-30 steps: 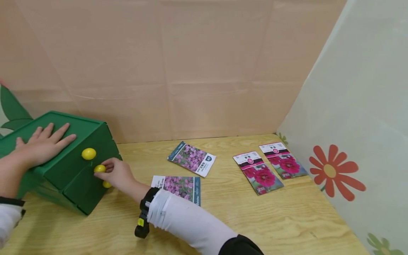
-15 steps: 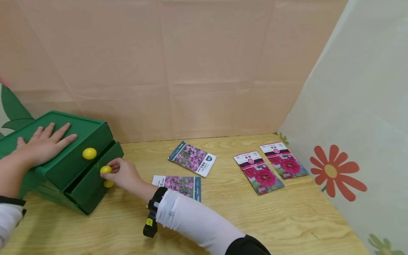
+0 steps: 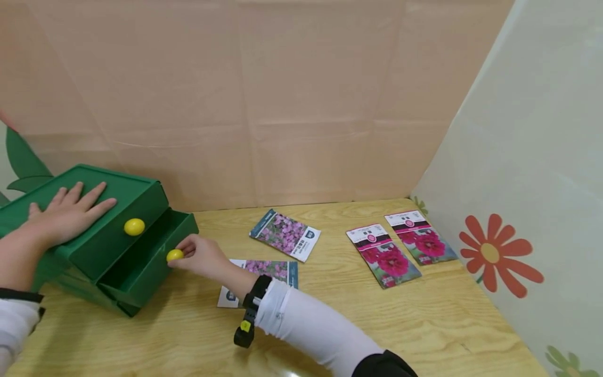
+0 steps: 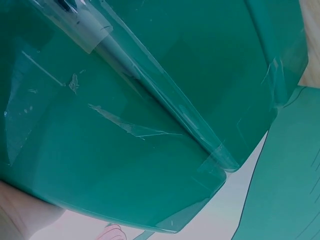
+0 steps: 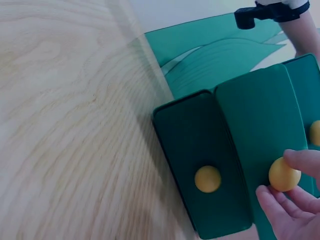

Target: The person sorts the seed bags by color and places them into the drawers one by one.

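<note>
A green box of drawers [image 3: 127, 184] with yellow round knobs stands at the left of the table. My left hand [image 3: 70, 219] lies flat on its top, fingers spread. With thumb and fingertips my right hand [image 3: 207, 257] pinches the yellow knob [image 5: 284, 174] of the middle drawer [image 3: 153, 269]. That drawer is pulled partway out, and its dark inside shows. Above it the top drawer, with its own knob [image 3: 134, 226], is closed. The bottom drawer's knob [image 5: 207, 179] shows in the right wrist view. Clear tape covers the green panel [image 4: 120, 150] in the left wrist view.
Two seed packets with purple flowers lie mid-table, one farther back [image 3: 285, 234] and one partly behind my right wrist [image 3: 278, 269]. To the right lie two packets with magenta flowers [image 3: 383, 255]. A white wall sheet with printed flowers [image 3: 490, 253] borders the right side.
My right hand has moved to the right with the knob, drawing the middle drawer from closed to partway out. The left hand has stayed on top of the box.
</note>
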The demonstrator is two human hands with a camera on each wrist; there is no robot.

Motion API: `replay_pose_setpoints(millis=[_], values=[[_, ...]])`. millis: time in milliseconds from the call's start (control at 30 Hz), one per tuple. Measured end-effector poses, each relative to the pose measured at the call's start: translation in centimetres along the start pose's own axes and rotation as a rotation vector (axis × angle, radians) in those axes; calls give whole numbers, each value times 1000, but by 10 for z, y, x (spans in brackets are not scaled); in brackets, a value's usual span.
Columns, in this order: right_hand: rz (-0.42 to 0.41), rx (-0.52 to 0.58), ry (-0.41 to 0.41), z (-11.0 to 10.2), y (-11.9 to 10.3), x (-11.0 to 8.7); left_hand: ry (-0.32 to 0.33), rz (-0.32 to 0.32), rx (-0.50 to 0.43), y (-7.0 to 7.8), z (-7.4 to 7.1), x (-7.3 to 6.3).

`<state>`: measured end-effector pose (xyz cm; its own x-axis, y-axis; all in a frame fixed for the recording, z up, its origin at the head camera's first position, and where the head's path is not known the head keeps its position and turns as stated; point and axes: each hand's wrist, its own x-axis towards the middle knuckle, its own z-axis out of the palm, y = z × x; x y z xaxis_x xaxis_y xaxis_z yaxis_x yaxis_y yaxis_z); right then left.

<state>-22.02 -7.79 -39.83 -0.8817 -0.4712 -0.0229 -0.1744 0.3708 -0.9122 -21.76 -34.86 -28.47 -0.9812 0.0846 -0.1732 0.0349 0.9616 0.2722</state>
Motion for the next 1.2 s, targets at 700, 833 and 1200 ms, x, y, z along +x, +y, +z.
replay_pose_setpoints(millis=[700,833,1200], values=[[19,-110,-48,-33,11,-34,9,5,7,1,1,3],[27,-87,-68,-37,13,-36,15,3,11,0,0,4],[30,-98,-80,-41,14,-45,14,7,11,-2,0,1]])
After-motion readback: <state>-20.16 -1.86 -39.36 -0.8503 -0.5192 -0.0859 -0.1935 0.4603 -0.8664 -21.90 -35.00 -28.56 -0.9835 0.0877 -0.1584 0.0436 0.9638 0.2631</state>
